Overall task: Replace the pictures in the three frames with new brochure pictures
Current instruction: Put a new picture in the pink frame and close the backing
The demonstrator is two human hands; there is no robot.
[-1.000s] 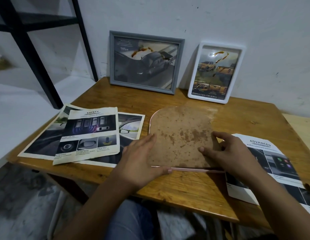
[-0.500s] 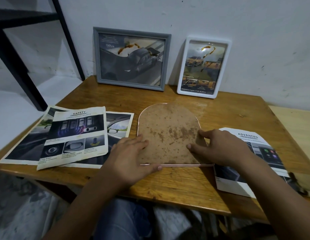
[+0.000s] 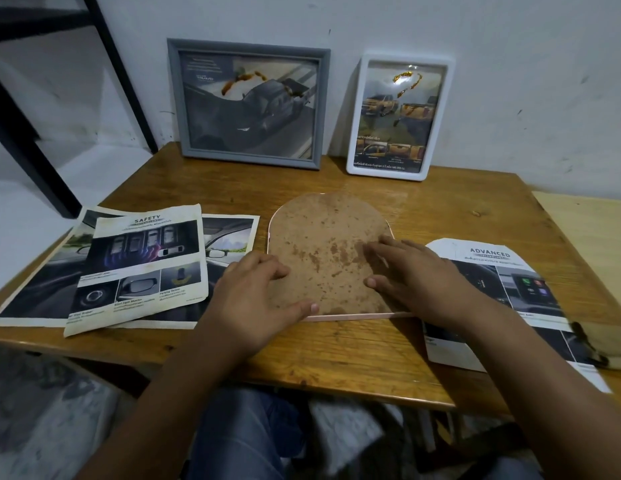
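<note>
Hands (image 3: 257,292) (image 3: 413,275) spread flat on face-down arched frame (image 3: 323,237), stained pictures in upright frames (image 3: 248,102) (image 3: 401,116)

An arch-topped pink frame (image 3: 328,251) lies face down at the middle of the counter (image 3: 337,351), its stained brown backing up. A grey frame (image 3: 248,103) and a white frame (image 3: 399,116) stand leaning against the wall, each holding a smeared truck picture. The SAFETY brochure (image 3: 142,268) lies left over a larger sheet (image 3: 42,282), the ADVANCED brochure (image 3: 510,292) right.
</note>
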